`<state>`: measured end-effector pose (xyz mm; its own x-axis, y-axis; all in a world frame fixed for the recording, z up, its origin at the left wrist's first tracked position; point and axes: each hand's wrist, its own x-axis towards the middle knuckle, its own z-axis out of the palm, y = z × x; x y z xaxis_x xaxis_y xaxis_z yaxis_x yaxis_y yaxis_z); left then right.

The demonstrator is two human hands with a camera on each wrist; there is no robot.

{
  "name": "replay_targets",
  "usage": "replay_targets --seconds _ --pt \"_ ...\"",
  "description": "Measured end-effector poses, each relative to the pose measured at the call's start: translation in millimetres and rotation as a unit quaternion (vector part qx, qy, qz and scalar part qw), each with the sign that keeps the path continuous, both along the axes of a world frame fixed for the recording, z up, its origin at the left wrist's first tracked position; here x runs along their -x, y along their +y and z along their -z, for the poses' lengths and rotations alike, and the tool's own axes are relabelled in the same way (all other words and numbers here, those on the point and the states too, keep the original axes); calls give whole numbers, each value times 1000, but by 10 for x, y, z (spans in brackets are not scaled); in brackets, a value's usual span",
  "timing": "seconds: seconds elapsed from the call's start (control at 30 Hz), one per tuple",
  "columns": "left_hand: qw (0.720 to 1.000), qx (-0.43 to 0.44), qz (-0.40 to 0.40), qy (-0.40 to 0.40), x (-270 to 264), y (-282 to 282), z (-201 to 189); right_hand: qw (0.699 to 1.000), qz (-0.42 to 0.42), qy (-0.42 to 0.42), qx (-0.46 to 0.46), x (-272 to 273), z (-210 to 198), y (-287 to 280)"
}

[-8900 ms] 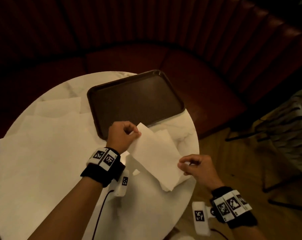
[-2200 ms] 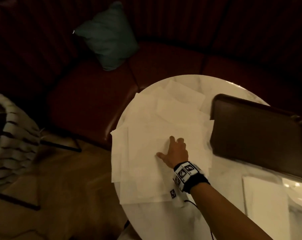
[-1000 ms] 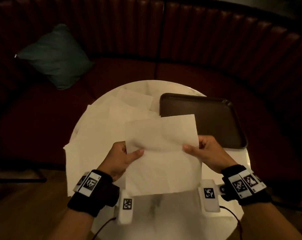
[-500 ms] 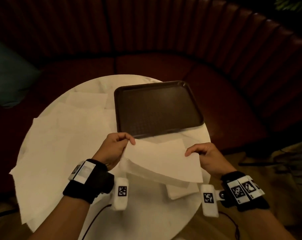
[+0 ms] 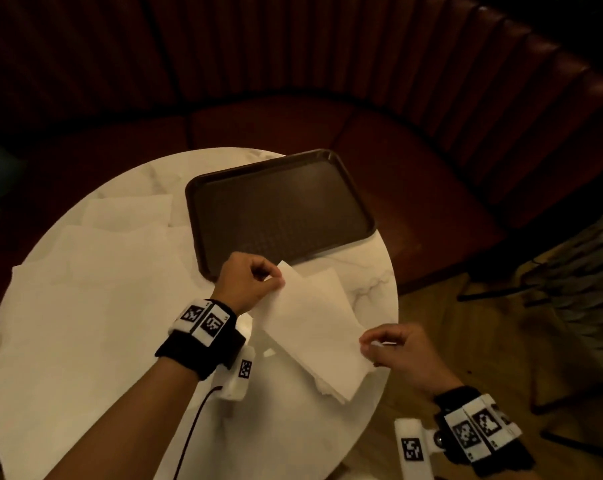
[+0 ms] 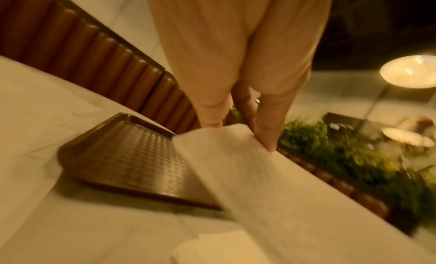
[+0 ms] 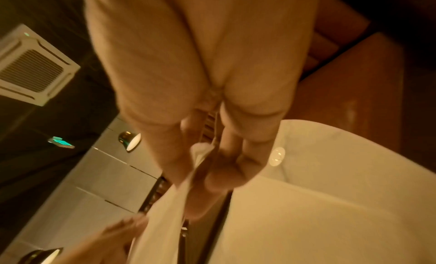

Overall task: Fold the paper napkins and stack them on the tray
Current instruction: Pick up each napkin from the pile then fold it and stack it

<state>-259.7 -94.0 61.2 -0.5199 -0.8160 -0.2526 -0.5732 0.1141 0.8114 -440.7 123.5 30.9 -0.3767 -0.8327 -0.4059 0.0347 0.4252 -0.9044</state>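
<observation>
A folded white napkin (image 5: pixel 314 327) hangs in the air between both hands, just in front of the brown tray (image 5: pixel 279 206) and above the round marble table (image 5: pixel 369 271). The left hand (image 5: pixel 248 284) pinches the napkin's far corner between thumb and curled fingers (image 6: pixel 269 122), right at the tray's near edge; in the left wrist view the paper drapes down from those fingertips and hides part of the tray's patterned floor. The right hand (image 5: pixel 397 348) pinches the napkin's opposite end between thumb and forefinger, out past the table's rim and well in front of the tray. The right wrist view shows the paper's edge squeezed between the fingertips (image 7: pixel 212 174), though blur hides the finer detail. The napkin slopes from the left hand down towards the right, and its lower edge shows several layers lying slightly apart.

Under the held napkin, another folded napkin (image 5: pixel 334 282) lies flat on the table just in front of the tray. The tray itself sits towards the back of the table, and its floor holds nothing. To the left of the tray a spread of unfolded napkins (image 5: pixel 85 306) overlaps across most of the tabletop, some reaching over the table's edge. Behind the tray curves a dark red padded bench (image 5: pixel 327 81). Both wrists wear black bands with checkered markers.
</observation>
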Motion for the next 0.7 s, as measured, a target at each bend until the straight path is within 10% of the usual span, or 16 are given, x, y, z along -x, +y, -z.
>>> replay_targets --seconds 0.3,0.7 --pt "974 124 178 -60 788 95 541 993 82 13 -80 -288 513 274" --pt "931 69 236 -270 855 196 727 979 51 70 -183 -211 704 197"
